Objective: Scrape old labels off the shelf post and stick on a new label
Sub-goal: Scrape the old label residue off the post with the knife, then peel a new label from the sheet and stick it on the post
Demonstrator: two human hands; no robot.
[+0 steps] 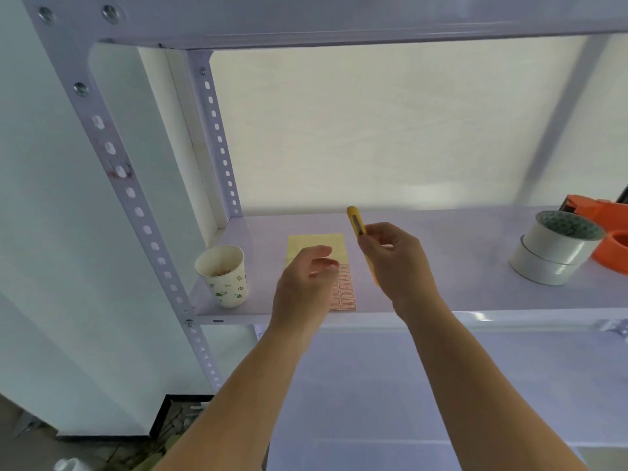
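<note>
Left grip (302,283) covers most of the label sheet (317,241). Only its blank yellow top and some red-framed labels at the right edge show. The knife (355,220) body is mostly hidden in my right grip (397,263), and I can't make out a blade. The orange tape dispenser (608,212) is cut off at the right edge of view.

Count: one knife, one sheet, one paper cup (222,275), two white tape rolls (557,253) stacked, one dispenser, all on the shelf (441,266).

Right grip is closed around the yellow knife, its top end sticking up. Left grip is loosely curled over the sheet, apparently holding nothing. The shelf post (112,154) stands well left of both grips, with blurred reddish smudges around its holes.
</note>
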